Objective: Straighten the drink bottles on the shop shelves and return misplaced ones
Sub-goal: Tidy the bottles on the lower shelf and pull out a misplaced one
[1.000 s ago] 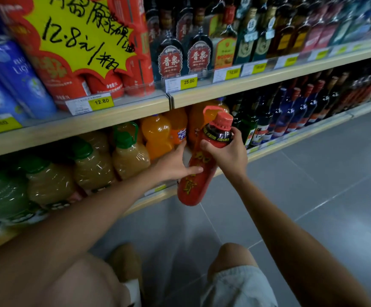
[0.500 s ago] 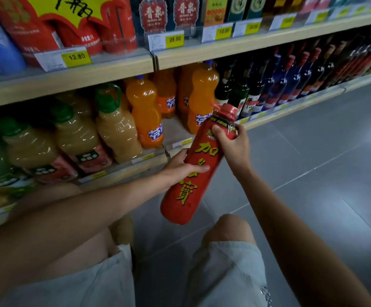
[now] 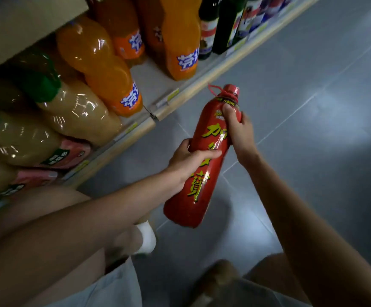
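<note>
The right hand [image 3: 238,129] is shown closed around the shoulder of the red bottle [image 3: 202,160], just below its red cap [image 3: 232,90], with the thumb pressed onto the upper label. The left hand [image 3: 187,161] is wrapped about the mid-body of the same bottle, fingers laid across the yellow lettering. The bottle is held tilted, cap away from the person and base towards the knees, clear of the bottom shelf [image 3: 175,100] and out over the grey floor [image 3: 313,151], just in front of the shelf's front edge. On that shelf, orange soda bottles [image 3: 104,63] stand nearest the red bottle, pale juice bottles with green caps [image 3: 76,107] lie further along to the left, and dark glass bottles [image 3: 226,23] stand further along to the right. The red bottle is judged to be full, hence fairly heavy, with a stiff plastic body and a glossy, somewhat slippery film wrap. A two-point hold, at the narrow shoulder and at the mid-body, is judged soundest; the thin cap loop is best not trusted alone.
</note>
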`<state>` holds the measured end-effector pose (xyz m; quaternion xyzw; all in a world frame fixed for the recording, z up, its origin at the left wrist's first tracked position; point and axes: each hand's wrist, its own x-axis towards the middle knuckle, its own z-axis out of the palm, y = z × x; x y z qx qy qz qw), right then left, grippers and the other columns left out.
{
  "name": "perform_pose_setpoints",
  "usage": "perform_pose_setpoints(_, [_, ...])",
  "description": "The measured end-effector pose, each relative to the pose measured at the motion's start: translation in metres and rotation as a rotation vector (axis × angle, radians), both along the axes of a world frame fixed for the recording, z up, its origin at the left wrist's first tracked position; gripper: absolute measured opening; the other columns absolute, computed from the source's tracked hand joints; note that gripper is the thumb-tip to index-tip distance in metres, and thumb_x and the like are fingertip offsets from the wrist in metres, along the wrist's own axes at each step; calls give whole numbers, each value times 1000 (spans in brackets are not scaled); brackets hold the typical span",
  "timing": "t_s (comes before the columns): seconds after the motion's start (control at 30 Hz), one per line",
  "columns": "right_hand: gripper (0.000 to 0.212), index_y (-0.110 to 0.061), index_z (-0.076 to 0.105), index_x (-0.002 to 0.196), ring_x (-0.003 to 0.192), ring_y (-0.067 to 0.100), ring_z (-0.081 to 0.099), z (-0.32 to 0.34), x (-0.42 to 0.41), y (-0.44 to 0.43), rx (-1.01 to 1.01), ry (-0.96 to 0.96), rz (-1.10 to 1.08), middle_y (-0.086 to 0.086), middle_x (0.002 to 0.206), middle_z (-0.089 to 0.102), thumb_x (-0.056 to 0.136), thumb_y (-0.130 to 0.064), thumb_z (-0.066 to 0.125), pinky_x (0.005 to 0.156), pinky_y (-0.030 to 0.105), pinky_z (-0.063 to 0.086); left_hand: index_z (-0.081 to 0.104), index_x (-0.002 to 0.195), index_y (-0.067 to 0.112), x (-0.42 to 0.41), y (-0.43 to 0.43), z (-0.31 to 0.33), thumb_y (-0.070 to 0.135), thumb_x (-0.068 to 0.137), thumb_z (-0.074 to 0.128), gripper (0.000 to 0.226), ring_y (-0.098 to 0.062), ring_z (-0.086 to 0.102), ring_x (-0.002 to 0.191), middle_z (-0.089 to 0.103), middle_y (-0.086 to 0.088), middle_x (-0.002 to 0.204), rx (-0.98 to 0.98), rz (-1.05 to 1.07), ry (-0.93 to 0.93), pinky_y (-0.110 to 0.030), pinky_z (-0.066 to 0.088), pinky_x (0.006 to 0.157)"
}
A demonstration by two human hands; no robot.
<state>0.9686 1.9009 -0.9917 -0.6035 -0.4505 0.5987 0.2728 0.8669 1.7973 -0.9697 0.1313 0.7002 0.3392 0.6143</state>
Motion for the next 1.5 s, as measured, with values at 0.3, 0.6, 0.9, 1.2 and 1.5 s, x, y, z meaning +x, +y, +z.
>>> perform_pose_setpoints(0.3, [27,-15,60,102,77,11,70,49,40,-50,-188,-151,-19,0,88,71,86,-36,62,66,29,57,58,108,37,18,-42,22,47,47,83,67,-12,70,85,72,11,96,-149,-155,-115,-41,56,84])
perform_pose_setpoints(0.6, [45,-14,44,129,86,10,68,189,56,-112,-361,-180,34,3,110,63,90,-29,60,59,29,57,57,104,52,10,-103,137,51,50,83,61,-8,68,90,71,16,99,-87,-343,-54,-43,53,90])
perform_pose_setpoints(0.9, [39,-15,49,119,83,13,66,385,36,-154,-223,-58,108,1,99,63,87,-30,65,63,28,57,50,107,51,5,-167,329,62,42,78,71,9,62,86,60,31,94,27,-142,217,-24,53,82])
perform_pose_setpoints(1.2, [41,-20,50,118,81,8,67,534,8,-252,-158,76,447,-5,95,65,85,-38,66,64,29,59,54,108,45,27,-301,500,58,52,77,62,-6,66,87,69,12,103,105,210,357,-31,53,81])
perform_pose_setpoints(1.5, [28,-28,57,105,83,8,66,591,-61,-412,-117,129,923,-4,97,66,83,-43,68,59,27,58,56,116,28,29,-479,550,38,67,82,56,-9,65,86,68,5,103,43,664,430,-28,51,78])
